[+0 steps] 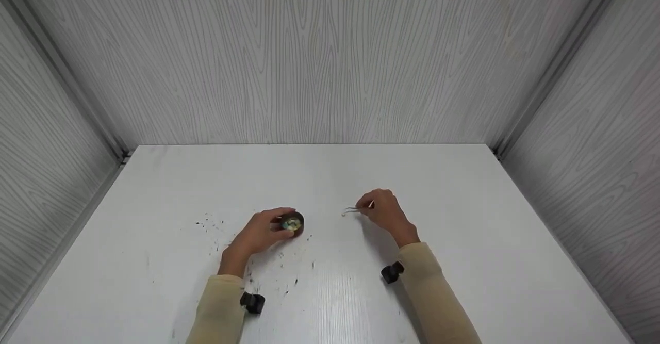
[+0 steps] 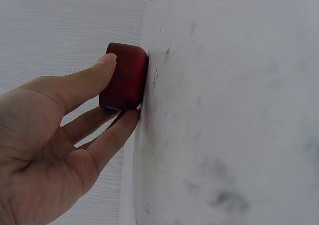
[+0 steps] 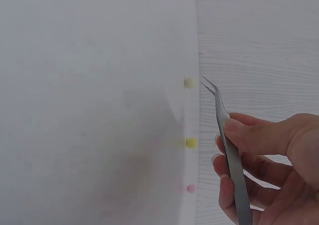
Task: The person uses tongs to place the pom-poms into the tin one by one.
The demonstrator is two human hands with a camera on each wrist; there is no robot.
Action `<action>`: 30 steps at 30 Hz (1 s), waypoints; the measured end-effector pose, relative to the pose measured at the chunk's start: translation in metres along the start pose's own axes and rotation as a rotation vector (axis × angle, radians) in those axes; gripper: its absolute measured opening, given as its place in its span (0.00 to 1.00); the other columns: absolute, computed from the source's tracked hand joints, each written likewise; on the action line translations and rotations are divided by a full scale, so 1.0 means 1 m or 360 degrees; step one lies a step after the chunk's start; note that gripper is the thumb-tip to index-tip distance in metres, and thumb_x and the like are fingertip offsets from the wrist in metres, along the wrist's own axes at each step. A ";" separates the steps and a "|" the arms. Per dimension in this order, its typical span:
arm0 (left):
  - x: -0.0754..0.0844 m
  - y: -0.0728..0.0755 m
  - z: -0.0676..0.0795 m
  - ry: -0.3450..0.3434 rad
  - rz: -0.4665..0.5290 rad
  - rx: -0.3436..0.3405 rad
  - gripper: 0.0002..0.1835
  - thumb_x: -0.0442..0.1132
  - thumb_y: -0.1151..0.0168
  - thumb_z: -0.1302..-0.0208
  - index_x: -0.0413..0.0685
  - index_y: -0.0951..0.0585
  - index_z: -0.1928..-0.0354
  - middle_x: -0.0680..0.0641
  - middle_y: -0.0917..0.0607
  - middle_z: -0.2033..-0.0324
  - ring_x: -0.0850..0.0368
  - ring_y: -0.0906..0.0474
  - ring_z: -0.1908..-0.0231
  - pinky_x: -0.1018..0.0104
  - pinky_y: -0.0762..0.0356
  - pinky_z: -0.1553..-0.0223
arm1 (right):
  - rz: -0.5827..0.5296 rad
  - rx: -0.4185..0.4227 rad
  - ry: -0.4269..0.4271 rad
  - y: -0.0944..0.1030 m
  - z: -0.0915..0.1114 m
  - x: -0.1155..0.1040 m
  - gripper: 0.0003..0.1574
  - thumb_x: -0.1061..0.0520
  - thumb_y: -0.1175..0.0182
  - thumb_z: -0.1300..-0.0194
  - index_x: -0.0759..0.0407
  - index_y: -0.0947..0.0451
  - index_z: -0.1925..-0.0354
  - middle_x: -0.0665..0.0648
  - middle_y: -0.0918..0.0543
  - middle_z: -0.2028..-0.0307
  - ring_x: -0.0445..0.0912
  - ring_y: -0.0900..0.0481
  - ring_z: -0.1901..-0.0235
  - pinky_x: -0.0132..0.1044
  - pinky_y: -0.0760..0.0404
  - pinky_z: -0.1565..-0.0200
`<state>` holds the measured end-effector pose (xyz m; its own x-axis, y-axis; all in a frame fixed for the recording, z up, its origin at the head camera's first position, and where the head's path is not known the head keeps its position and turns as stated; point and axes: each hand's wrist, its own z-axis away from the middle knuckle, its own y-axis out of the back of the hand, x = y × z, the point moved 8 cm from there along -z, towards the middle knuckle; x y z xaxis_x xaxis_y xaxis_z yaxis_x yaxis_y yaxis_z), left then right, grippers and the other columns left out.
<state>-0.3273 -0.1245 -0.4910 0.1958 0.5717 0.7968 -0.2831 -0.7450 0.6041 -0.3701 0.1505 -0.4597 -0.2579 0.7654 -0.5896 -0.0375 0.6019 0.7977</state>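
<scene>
A small dark red cup (image 2: 130, 75) stands on the table, its side gripped between the thumb and fingers of my left hand (image 1: 260, 233). Colourful small pieces (image 1: 293, 224) show inside it in the head view. My right hand (image 1: 384, 212) pinches a pair of metal tweezers (image 3: 232, 160) with bent points. Their two tips are parted, close beside a pale yellow bead (image 3: 189, 83). In the right wrist view a brighter yellow bead (image 3: 191, 142) and a pink bead (image 3: 191, 188) lie in line with it; the right hand hides these two from the head camera.
The white table (image 1: 412, 168) has dark specks and marks (image 1: 281, 255) scattered around the left forearm. A grey wood-grain panel (image 1: 309, 60) rises behind it, with side panels at left (image 1: 46, 153) and right (image 1: 603, 143). Each wrist carries a black camera (image 1: 253, 302).
</scene>
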 end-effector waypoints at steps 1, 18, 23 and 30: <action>0.000 0.000 0.000 0.0006 0.0004 0.0000 0.29 0.35 0.32 0.31 0.47 0.25 0.29 0.34 0.22 0.34 0.34 0.22 0.35 0.41 0.23 0.34 | 0.0001 0.0002 0.0005 0.000 0.000 -0.001 0.07 0.67 0.32 0.35 0.60 0.08 0.61 0.58 0.09 0.62 0.48 0.17 0.63 0.43 0.16 0.57; -0.004 -0.001 -0.001 0.0047 0.0050 -0.0025 0.29 0.34 0.33 0.30 0.47 0.26 0.28 0.34 0.24 0.31 0.34 0.24 0.33 0.41 0.25 0.33 | 0.0038 0.0023 0.0015 -0.005 0.000 0.002 0.08 0.69 0.32 0.36 0.60 0.08 0.64 0.58 0.10 0.64 0.50 0.16 0.62 0.45 0.15 0.56; -0.004 -0.001 -0.002 0.0041 0.0053 -0.0028 0.30 0.34 0.34 0.30 0.46 0.27 0.28 0.34 0.25 0.31 0.34 0.25 0.32 0.41 0.25 0.32 | 0.0046 0.0027 0.0022 -0.004 0.000 0.002 0.09 0.69 0.32 0.36 0.60 0.08 0.64 0.58 0.10 0.64 0.51 0.16 0.62 0.46 0.15 0.56; -0.004 -0.001 -0.002 0.0031 0.0038 -0.0026 0.30 0.34 0.34 0.30 0.46 0.27 0.27 0.34 0.25 0.31 0.34 0.25 0.33 0.41 0.25 0.32 | 0.0039 0.0035 0.0053 0.000 0.000 -0.004 0.09 0.70 0.32 0.36 0.60 0.08 0.64 0.58 0.10 0.64 0.52 0.16 0.61 0.47 0.16 0.54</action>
<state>-0.3300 -0.1255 -0.4949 0.1704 0.5608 0.8102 -0.3025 -0.7528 0.5847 -0.3688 0.1474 -0.4575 -0.2903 0.7721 -0.5654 -0.0096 0.5884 0.8085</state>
